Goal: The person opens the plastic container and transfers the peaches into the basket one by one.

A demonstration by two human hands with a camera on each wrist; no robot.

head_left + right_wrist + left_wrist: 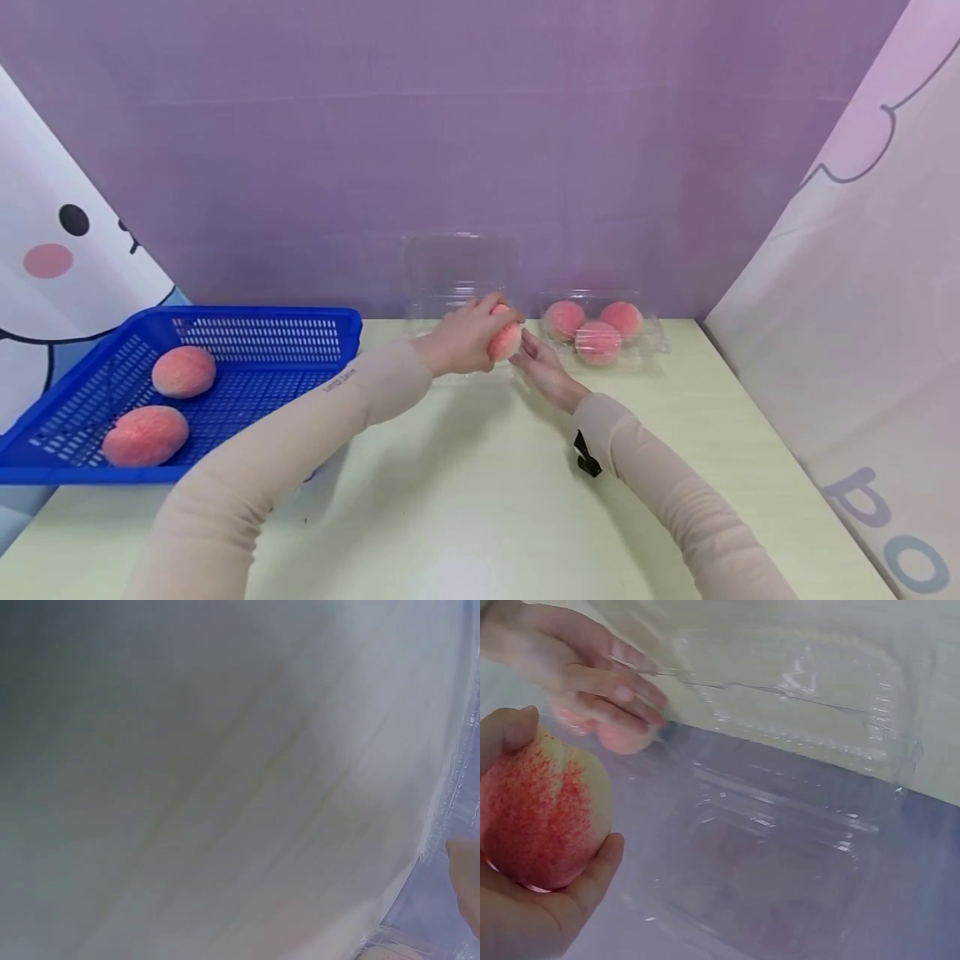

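Note:
My left hand [468,336] holds a pink-and-cream peach [504,342] above a clear plastic clamshell box [459,258], whose lid stands raised at the back. In the left wrist view, thumb and fingers wrap the peach [551,810], and the clear box [780,847] lies beyond it. My right hand [547,373] is at the box's right side with its fingers fairly straight. Those fingers lie along the box edge in the left wrist view; whether they press it I cannot tell. Only a bit of the right hand [466,881] shows in the right wrist view.
A blue basket [247,312] on the left holds two peaches. To the right of my right hand stands a second clear box [648,360] with three peaches. A purple backdrop [480,150] rises behind the pale table [465,500]. A black clip-like object [587,457] hangs by the right cuff.

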